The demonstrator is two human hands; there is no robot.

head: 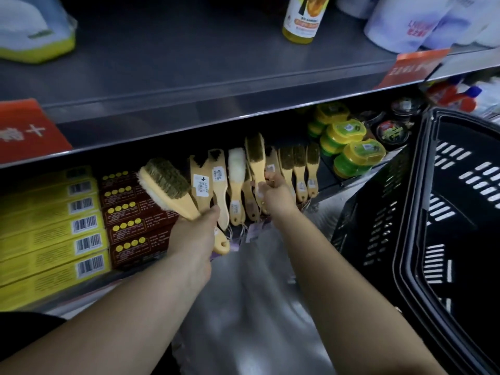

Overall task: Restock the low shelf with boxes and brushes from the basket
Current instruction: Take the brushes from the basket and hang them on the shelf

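Brushes, roughly nine on the shelf [270, 169], left hand [194, 234] gripping two, right hand [278, 193] pinching one.

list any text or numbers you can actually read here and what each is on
"十": white mark on the red shelf sign.
Orange shelf tag: characters blurred, unreadable.
White packs: red print blurred.
Yellow bottle: label unreadable.
Yellow boxes: barcodes only, print too small.
Brown boxes and brush stickers: too small.

A shop: barcoded boxes [54, 226], price-tagged brushes [270, 174] line metal shelves [189, 109].
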